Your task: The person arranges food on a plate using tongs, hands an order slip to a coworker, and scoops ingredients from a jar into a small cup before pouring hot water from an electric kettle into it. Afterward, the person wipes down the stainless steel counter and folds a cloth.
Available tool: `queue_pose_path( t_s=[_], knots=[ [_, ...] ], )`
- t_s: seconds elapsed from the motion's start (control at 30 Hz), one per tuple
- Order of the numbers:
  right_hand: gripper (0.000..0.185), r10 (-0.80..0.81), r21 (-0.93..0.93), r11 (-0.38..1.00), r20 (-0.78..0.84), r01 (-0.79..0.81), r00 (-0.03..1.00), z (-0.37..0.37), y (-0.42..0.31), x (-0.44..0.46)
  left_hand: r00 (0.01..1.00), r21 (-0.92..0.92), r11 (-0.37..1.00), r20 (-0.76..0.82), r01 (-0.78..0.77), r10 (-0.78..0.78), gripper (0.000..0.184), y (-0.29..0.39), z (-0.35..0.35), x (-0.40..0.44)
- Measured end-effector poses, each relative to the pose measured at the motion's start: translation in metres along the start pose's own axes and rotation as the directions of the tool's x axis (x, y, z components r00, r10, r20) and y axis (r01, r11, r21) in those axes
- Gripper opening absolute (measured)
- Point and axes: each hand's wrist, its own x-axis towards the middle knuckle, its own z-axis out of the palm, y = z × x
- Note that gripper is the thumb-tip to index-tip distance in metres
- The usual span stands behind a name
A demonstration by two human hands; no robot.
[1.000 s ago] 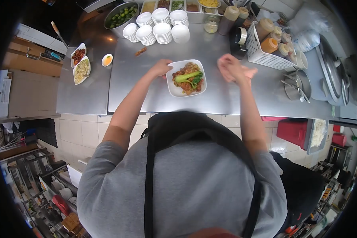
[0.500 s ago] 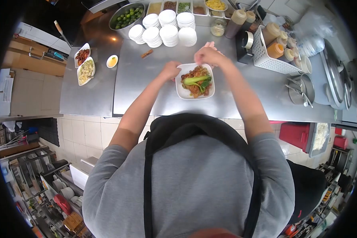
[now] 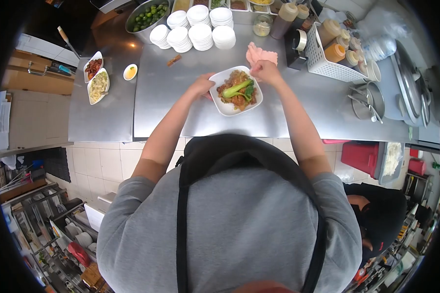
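A square white bowl (image 3: pixel 220 103) holds browned food topped with a green leafy vegetable (image 3: pixel 237 89). My left hand (image 3: pixel 201 86) grips the bowl's left edge, fingers closed round the rim. At the upper right corner of the bowl is my right hand (image 3: pixel 265 73), its fingers pressed together on a pink cloth (image 3: pixel 262 52). The cloth spreads out beyond that hand, over the steel counter (image 3: pixel 171 115). The bowl is slightly turned and close to the counter; whether it is lifted cannot be made out.
Stacked white dishes (image 3: pixel 200 37) stand behind the bowl. At left are two filled dishes (image 3: pixel 99 86) and a sauce dish (image 3: pixel 130 72). A white basket of bottles (image 3: pixel 327 67) and a metal pot (image 3: pixel 368 100) stand right. Another person (image 3: pixel 384 215) is at lower right.
My right hand has come in from the right with the pink cloth to the bowl's upper right corner. The bowl has turned a little. The other person's arm has come into view.
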Motion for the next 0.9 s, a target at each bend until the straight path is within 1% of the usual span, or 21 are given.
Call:
queue_pose_path(
  t_s=[0.03,0.1,0.13,0.2,0.23,0.27,0.3,0.33,0.4,0.43,0.47,0.5,0.53,0.6,0.63,0.7,0.73,0.8,0.83,0.87,0.9],
  knots=[
    [0.017,0.003,-0.001,1.0,0.001,-0.003,1.0,0.0,0.001,-0.003,1.0,-0.012,1.0,-0.009,-0.006,0.006,0.038,0.001,0.001,-0.003],
    [0.016,0.042,-0.158,0.987,0.053,-0.033,0.998,-0.006,-0.006,-0.011,1.0,-0.025,1.0,-0.018,-0.017,0.016,0.038,0.001,0.001,-0.004],
    [0.016,0.041,-0.159,0.987,0.051,-0.032,0.998,-0.01,-0.009,-0.016,1.0,-0.024,0.999,-0.011,-0.025,0.025,0.037,0.0,0.0,-0.003],
    [0.014,0.111,-0.387,0.921,0.161,-0.041,0.981,-0.017,-0.019,-0.031,0.999,-0.024,0.999,-0.005,-0.035,0.035,0.037,-0.002,-0.001,-0.002],
    [0.014,0.11,-0.388,0.921,0.159,-0.041,0.981,-0.021,-0.017,-0.037,0.999,-0.033,0.999,0.0,-0.032,0.032,0.038,-0.003,-0.001,-0.001],
    [0.012,0.1,-0.391,0.92,0.307,0.03,0.946,-0.027,-0.012,-0.043,1.0,-0.042,0.999,0.004,-0.031,0.031,0.038,-0.001,-0.001,-0.002],
    [0.01,0.091,-0.385,0.918,0.448,0.1,0.889,-0.032,-0.009,-0.047,0.999,-0.043,0.998,0.002,-0.034,0.035,0.038,0.001,-0.001,-0.004],
    [0.01,0.09,-0.387,0.917,0.447,0.102,0.89,-0.035,-0.007,-0.048,1.0,-0.027,0.999,0.007,-0.022,0.022,0.039,0.003,-0.001,-0.006],
    [0.01,-0.078,-0.242,0.96,0.238,0.137,0.968,-0.039,-0.011,-0.054,1.0,-0.009,1.0,0.013,-0.009,0.009,0.04,0.004,0.0,-0.006],
    [0.01,-0.076,-0.243,0.961,0.238,0.135,0.968,-0.039,-0.012,-0.058,1.0,-0.023,1.0,-0.013,-0.021,0.02,0.039,0.002,0.001,-0.005],
    [0.009,-0.229,-0.234,0.935,0.179,0.267,0.957,-0.037,-0.02,-0.062,0.999,-0.035,0.999,-0.041,-0.033,0.031,0.038,0.001,0.002,-0.005],
    [0.009,-0.378,-0.232,0.888,0.118,0.396,0.918,-0.034,-0.025,-0.064,0.999,-0.033,0.999,-0.04,-0.032,0.03,0.038,0.001,0.002,-0.005],
    [0.009,-0.378,-0.23,0.889,0.116,0.395,0.918,-0.029,-0.023,-0.063,0.999,-0.023,0.999,-0.035,-0.029,0.028,0.038,0.001,0.001,-0.005],
    [0.011,-0.524,-0.363,0.766,0.126,0.531,0.842,-0.017,-0.017,-0.061,0.999,-0.008,1.0,-0.029,-0.024,0.024,0.038,0.003,0.0,-0.006],
    [0.011,-0.524,-0.362,0.767,0.124,0.53,0.843,-0.015,-0.012,-0.059,0.999,-0.008,1.0,-0.032,-0.013,0.013,0.038,0.004,0.0,-0.007],
    [0.014,-0.573,-0.457,0.695,0.115,0.555,0.811,-0.015,-0.011,-0.061,0.999,-0.007,1.0,-0.032,0.001,-0.001,0.038,0.002,0.002,-0.008],
    [0.014,-0.572,-0.457,0.696,0.114,0.554,0.812,-0.017,-0.01,-0.06,1.0,-0.014,1.0,-0.027,-0.008,0.008,0.038,0.002,0.001,-0.008],
    [0.016,-0.485,-0.402,0.73,0.266,0.553,0.833,-0.025,-0.016,-0.056,1.0,-0.021,1.0,-0.024,-0.019,0.018,0.038,0.001,0.0,-0.006],
    [0.016,-0.488,-0.402,0.728,0.266,0.556,0.831,-0.031,-0.011,-0.05,1.0,-0.01,1.0,-0.014,-0.022,0.022,0.038,0.001,-0.001,-0.005],
    [0.014,-0.314,-0.229,0.881,0.371,0.414,0.874,-0.04,-0.001,-0.041,1.0,0.002,1.0,-0.004,-0.024,0.024,0.04,-0.001,-0.001,-0.005],
    [0.014,-0.149,-0.074,0.974,0.497,0.213,0.855,-0.046,0.003,-0.038,1.0,0.001,1.0,-0.006,-0.024,0.024,0.04,-0.005,-0.001,-0.004]
  ],
)
